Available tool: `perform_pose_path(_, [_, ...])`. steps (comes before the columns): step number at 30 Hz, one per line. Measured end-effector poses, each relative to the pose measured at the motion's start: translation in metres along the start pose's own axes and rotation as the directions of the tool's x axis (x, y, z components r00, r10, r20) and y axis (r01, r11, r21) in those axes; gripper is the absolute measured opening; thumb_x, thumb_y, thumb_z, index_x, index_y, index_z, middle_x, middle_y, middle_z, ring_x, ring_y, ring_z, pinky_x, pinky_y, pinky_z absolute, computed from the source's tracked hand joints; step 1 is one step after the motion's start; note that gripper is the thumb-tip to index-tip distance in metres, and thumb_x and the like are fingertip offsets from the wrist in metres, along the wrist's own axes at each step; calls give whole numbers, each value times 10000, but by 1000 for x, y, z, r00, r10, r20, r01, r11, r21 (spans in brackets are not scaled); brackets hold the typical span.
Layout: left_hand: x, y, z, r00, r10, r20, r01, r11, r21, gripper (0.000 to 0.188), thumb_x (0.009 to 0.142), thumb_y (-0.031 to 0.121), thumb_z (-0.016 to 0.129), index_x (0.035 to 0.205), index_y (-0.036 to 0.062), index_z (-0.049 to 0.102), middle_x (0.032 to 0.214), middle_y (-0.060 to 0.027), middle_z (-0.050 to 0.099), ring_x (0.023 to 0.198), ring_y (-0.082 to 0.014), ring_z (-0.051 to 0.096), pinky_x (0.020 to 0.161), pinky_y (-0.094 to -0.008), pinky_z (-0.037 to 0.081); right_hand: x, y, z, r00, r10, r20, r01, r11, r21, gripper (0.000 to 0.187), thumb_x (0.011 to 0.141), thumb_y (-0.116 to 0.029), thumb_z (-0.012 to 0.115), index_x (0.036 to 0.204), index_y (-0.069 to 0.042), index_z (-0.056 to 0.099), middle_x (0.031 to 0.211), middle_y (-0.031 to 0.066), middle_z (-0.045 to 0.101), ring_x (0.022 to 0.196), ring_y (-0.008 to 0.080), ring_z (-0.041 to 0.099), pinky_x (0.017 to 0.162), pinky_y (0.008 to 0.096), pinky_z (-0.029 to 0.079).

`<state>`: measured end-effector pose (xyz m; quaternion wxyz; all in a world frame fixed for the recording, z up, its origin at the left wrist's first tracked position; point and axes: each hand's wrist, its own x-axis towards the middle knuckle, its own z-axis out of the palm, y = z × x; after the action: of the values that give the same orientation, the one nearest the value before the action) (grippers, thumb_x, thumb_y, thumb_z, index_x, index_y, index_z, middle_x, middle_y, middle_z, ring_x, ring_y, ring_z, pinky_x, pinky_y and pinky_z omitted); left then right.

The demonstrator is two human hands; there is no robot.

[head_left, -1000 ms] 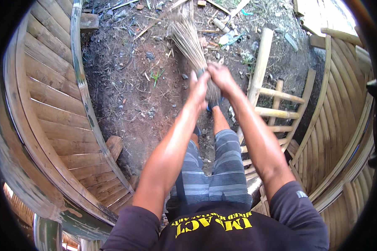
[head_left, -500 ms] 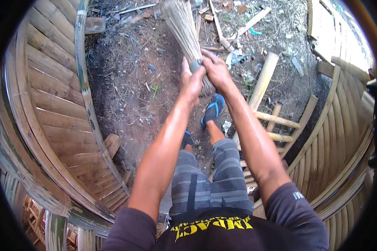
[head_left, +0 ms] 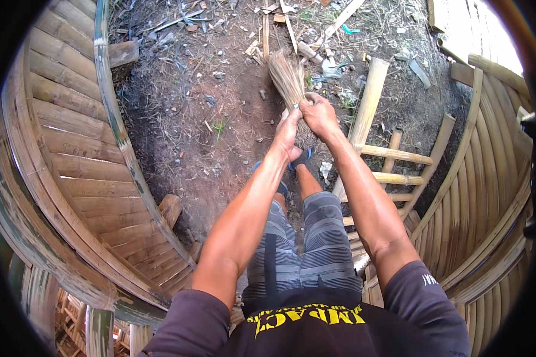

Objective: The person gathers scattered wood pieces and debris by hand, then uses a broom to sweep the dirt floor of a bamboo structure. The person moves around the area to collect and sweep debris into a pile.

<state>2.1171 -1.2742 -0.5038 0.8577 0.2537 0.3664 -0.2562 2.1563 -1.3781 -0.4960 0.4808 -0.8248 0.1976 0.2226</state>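
Standing on bare brown earth, the person wraps both the left hand (head_left: 289, 131) and the right hand (head_left: 319, 113) tight around a straw broom (head_left: 287, 76). Left of the broom curves a bamboo slat wall (head_left: 71, 149); right of it lies a bamboo ladder (head_left: 387, 157). Beyond the broom, scattered sticks and litter (head_left: 292, 24) cover the ground
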Motion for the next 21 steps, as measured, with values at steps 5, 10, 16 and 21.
perform_pose_path(5, [-69, 10, 13, 990, 42, 133, -86, 935, 344, 824, 907, 206, 575, 1583, 110, 113, 1458, -128, 401, 1289, -238, 470, 1015, -387, 463, -65, -4, -24, 996, 79, 40, -87, 957, 276, 587, 910, -263, 622, 1404, -2, 446, 1109, 229, 676, 1007, 350, 679, 873, 427, 548])
perform_pose_path(10, [-134, 28, -10, 899, -423, -111, 323, 470, 821, 707, 941, 269, 580, 1566, 169, 267, 1551, -179, 313, 1363, -299, 419, 984, -409, 486, -145, 42, -20, 756, 285, 590, -640, 127, 758, 356, 926, -220, 660, 1201, -25, 547, 969, 130, 655, 867, 229, 683, 746, 363, 596])
perform_pose_path(16, [-81, 56, -45, 977, -169, -130, 175, 290, 941, 597, 942, 219, 608, 1487, 78, 406, 1331, -162, 578, 1162, -216, 583, 853, -291, 517, -115, 64, 50, 570, 723, 390, -712, 197, 674, 293, 854, -235, 719, 1048, -23, 663, 801, 85, 663, 669, 212, 647, 585, 374, 552])
perform_pose_path(21, [-41, 113, -43, 960, 280, -7, -101, 371, 923, 431, 964, 169, 581, 1366, 25, 519, 1209, -94, 631, 969, -119, 617, 791, -267, 514, -63, 13, 101, 903, 396, 167, -407, 662, 629, 633, 762, -316, 779, 1211, 68, 551, 1035, 151, 692, 921, 219, 660, 796, 360, 531])
